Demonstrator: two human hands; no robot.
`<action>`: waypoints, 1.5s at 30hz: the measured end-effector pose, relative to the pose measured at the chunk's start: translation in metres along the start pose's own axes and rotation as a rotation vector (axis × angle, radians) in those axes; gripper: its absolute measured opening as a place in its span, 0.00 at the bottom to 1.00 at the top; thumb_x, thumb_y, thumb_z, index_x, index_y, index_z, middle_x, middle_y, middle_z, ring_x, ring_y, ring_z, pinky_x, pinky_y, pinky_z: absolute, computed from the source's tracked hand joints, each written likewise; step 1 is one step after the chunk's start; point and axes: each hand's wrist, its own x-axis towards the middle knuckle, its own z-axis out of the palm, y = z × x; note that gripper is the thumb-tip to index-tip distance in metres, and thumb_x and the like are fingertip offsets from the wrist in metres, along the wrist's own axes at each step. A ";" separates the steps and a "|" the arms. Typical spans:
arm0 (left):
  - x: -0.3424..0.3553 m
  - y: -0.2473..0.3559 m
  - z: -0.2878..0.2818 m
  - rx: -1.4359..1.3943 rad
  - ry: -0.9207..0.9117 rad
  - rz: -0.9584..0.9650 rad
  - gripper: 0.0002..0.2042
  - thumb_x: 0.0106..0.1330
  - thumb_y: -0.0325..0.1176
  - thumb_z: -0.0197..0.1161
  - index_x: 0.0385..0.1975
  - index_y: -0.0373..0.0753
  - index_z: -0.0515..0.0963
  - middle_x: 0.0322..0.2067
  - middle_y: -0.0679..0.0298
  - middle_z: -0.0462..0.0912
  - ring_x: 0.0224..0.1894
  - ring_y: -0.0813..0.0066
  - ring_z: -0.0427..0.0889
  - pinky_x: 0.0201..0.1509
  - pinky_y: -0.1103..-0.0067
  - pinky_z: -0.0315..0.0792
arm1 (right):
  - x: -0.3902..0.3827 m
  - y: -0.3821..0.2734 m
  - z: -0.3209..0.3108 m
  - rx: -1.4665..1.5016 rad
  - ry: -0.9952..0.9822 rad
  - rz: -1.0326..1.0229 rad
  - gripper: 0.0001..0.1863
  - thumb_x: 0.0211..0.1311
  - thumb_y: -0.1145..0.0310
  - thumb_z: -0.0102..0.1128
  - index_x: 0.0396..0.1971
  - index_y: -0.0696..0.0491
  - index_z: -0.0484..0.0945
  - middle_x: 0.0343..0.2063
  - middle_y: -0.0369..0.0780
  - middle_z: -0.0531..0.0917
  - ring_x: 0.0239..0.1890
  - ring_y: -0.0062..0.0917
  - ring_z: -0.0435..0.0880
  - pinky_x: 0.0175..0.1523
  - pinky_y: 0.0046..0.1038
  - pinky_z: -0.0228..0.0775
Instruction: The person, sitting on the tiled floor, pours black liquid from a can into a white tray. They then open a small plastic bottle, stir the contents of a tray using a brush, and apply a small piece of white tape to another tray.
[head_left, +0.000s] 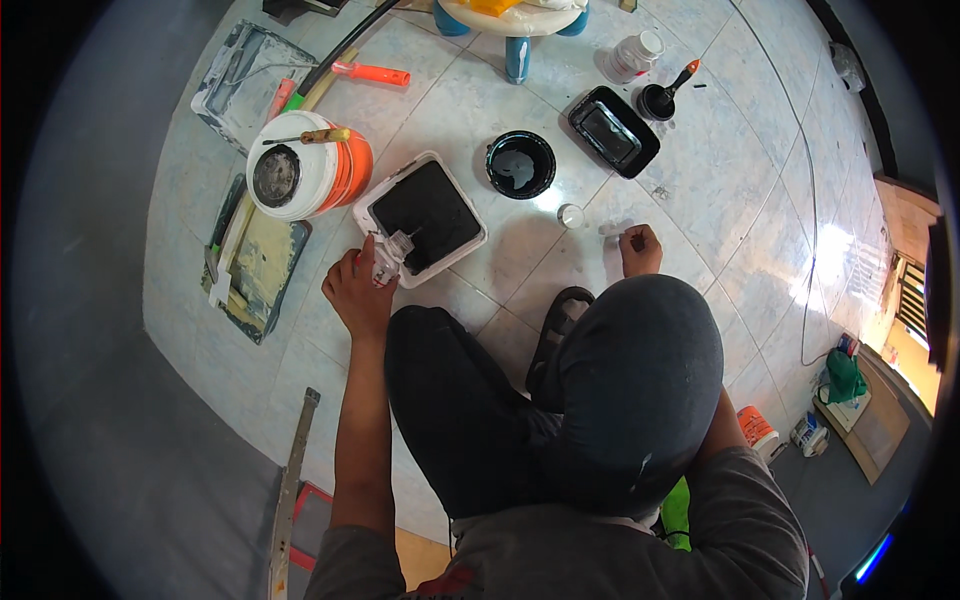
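My left hand (356, 290) is closed round a small clear plastic bottle (388, 262). The bottle is tilted, its mouth over a white square tub (483, 236) filled with black liquid (425, 213). Whether anything flows from the bottle is too small to tell. My right hand (640, 250) is down by the floor beyond my raised knee, its fingers curled in. What they hold, if anything, I cannot make out. A white round cap (570, 216) lies on the tiles left of that hand. Beyond it stands a round black pot (520, 164) with greyish liquid inside.
A black rectangular tray (614, 131), a black cup with a brush (657, 101) and a white-capped jar (634, 57) stand farther right. On the left are an orange-and-white bucket (345, 178) with a screwdriver on its lid, and paint-smeared trays (262, 270). A stool (517, 60) stands at the back.
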 end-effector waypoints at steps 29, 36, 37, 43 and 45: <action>0.002 -0.002 -0.001 -0.302 0.084 -0.011 0.47 0.41 0.37 0.89 0.69 0.40 0.76 0.57 0.52 0.85 0.58 0.48 0.84 0.62 0.60 0.77 | 0.009 -0.037 -0.005 0.258 0.023 -0.049 0.06 0.65 0.73 0.70 0.36 0.58 0.83 0.25 0.31 0.81 0.29 0.13 0.76 0.37 0.21 0.69; 0.000 0.033 -0.031 -0.842 0.184 -0.252 0.42 0.50 0.33 0.88 0.67 0.35 0.74 0.58 0.51 0.84 0.60 0.58 0.84 0.66 0.65 0.77 | 0.020 -0.113 -0.018 0.402 -0.088 -0.140 0.05 0.67 0.77 0.67 0.40 0.58 0.83 0.31 0.30 0.83 0.32 0.11 0.77 0.40 0.19 0.68; -0.001 0.039 -0.032 -1.017 0.191 -0.276 0.42 0.51 0.32 0.88 0.67 0.36 0.73 0.57 0.52 0.84 0.59 0.60 0.85 0.65 0.67 0.78 | 0.020 -0.125 -0.018 0.398 -0.115 -0.166 0.05 0.67 0.77 0.67 0.41 0.58 0.83 0.32 0.30 0.83 0.33 0.11 0.78 0.42 0.19 0.70; -0.009 0.088 -0.026 -1.162 -0.023 -0.197 0.41 0.47 0.35 0.89 0.62 0.37 0.72 0.56 0.56 0.84 0.59 0.63 0.85 0.66 0.66 0.77 | 0.009 -0.210 -0.021 0.308 -0.290 -0.510 0.06 0.63 0.82 0.67 0.39 0.59 0.83 0.37 0.36 0.87 0.41 0.20 0.84 0.52 0.25 0.76; 0.000 0.121 -0.039 -1.163 -0.119 -0.112 0.40 0.46 0.36 0.90 0.61 0.37 0.74 0.55 0.55 0.85 0.59 0.61 0.86 0.64 0.67 0.77 | 0.005 -0.246 -0.035 0.210 -0.372 -0.641 0.07 0.61 0.83 0.67 0.38 0.59 0.83 0.37 0.38 0.87 0.41 0.21 0.84 0.51 0.26 0.77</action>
